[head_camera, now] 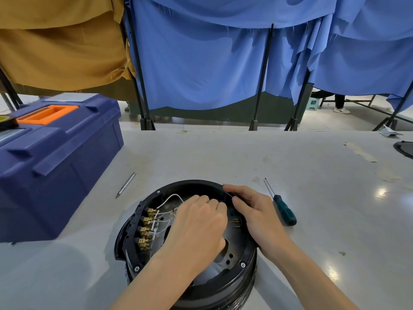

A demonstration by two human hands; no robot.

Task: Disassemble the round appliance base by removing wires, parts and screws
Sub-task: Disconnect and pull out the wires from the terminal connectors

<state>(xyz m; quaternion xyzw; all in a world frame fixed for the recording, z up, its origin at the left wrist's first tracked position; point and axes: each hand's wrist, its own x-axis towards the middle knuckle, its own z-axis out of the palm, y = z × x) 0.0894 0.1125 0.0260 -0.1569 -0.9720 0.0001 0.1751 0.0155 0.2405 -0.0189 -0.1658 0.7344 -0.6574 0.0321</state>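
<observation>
The round black appliance base [196, 285] lies open side up on the table, near the front edge. White wires [169, 199] run to a row of brass terminals [146, 229] along its left inner wall. My left hand [199, 224] reaches inside the base with fingers curled down; what the fingertips hold is hidden. My right hand [254, 211] grips the right rim of the base, thumb inside and fingers over the edge. Screws [242, 264] sit in the rim.
A green-handled screwdriver [283, 209] lies just right of the base. A thin metal rod [126, 184] lies to the upper left. A large blue toolbox [55, 157] fills the table's left side. A dark object [405, 148] sits at the right edge.
</observation>
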